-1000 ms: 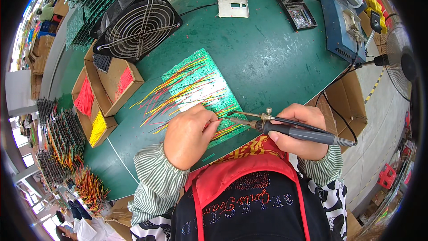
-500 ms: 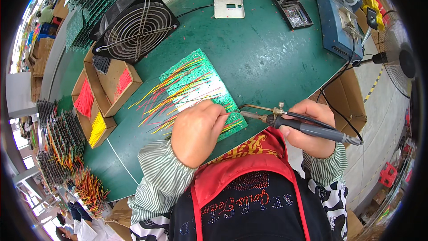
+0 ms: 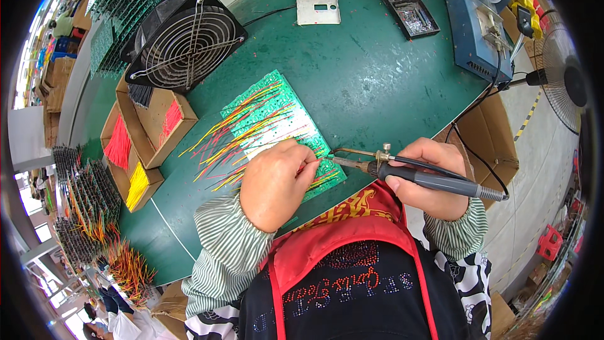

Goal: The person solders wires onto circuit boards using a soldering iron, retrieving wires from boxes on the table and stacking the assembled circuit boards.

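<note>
On the table lies a green circuit board panel with many red, yellow and dark wires trailing off to its left. My right hand is wrapped round a soldering iron with a thin metal feed tube beside its shaft. The iron's tip and the tube's end meet at the panel's right edge, close to my left fingertips. My left hand is closed in a pinch over the panel's near part, on what looks like a thin red wire, mostly hidden by the fingers.
Cardboard trays of red, yellow and dark wires stand at the left, below a black box fan. A blue solder feeder carries a solder spool at the right back, beside a black iron stand. A white metal plate lies at the back.
The iron's tip and my right hand have shifted slightly left, nearer my left fingertips. My left hand keeps its pinch; the whole view has moved a little.
</note>
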The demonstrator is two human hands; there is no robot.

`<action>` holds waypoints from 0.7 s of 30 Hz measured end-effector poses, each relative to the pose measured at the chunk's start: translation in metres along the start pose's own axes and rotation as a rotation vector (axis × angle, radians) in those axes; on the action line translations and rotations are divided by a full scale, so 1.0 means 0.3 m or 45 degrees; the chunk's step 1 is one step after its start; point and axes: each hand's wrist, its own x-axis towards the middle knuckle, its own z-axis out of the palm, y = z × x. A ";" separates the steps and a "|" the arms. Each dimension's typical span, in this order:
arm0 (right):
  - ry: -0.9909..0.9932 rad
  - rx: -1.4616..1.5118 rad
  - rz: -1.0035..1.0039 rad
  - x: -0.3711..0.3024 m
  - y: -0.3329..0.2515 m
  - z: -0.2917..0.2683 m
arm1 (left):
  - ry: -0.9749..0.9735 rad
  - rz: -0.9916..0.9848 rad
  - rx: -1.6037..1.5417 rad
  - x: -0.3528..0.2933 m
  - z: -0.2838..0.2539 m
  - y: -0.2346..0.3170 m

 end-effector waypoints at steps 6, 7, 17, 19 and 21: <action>0.058 0.024 -0.043 -0.018 -0.009 -0.018 | 0.021 0.025 0.033 -0.011 -0.007 0.007; 0.062 0.009 -0.052 -0.023 -0.005 -0.018 | 0.046 0.058 0.077 -0.015 -0.010 0.010; -0.107 0.068 -0.154 -0.072 -0.040 0.063 | -0.072 -0.149 -0.128 -0.233 -0.098 -0.001; -0.138 0.101 -0.145 -0.068 -0.048 0.097 | -0.053 -0.162 -0.128 -0.252 -0.085 -0.017; -0.139 0.097 -0.147 -0.071 -0.047 0.128 | -0.046 -0.212 -0.149 -0.258 -0.075 -0.026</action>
